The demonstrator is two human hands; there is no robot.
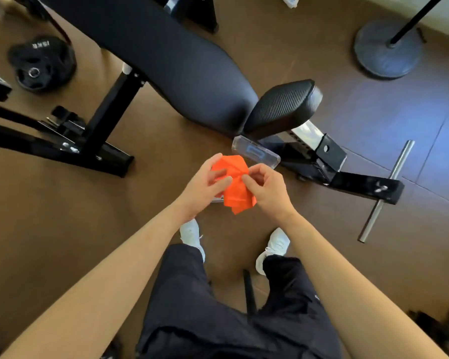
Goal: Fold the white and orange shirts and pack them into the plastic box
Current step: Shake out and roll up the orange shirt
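- Left hand [208, 182]: fingers curled round the left edge of the orange shirt [233, 174], thumb over its top. Firm hold.
- Right hand [267, 187]: thumb and forefinger pinch the shirt's right edge near the middle, other fingers curled in.
- The orange shirt is up in the air between both hands, above the floor [62, 203], in front of my feet. It's a small creased bundle with the lower end hanging loose, so I'd call it part-folded, not finished.
- Clear plastic box [255, 154] sits on the floor just beyond the shirt, right beside the foot end of the bench [179, 60]. I can't tell if that piece is the body or only the lid.
- A pale sliver shows under my left hand. It could be more of the box, but it's too hidden to say.
- White shirt: not in view. I can't tell if it's folded or packed yet.
- Status, my estimate: orange is mid-fold and not in the box, so roughly halfway at best.
- Left to do: close the orange fold, lay it in the box, confirm the white one is in.
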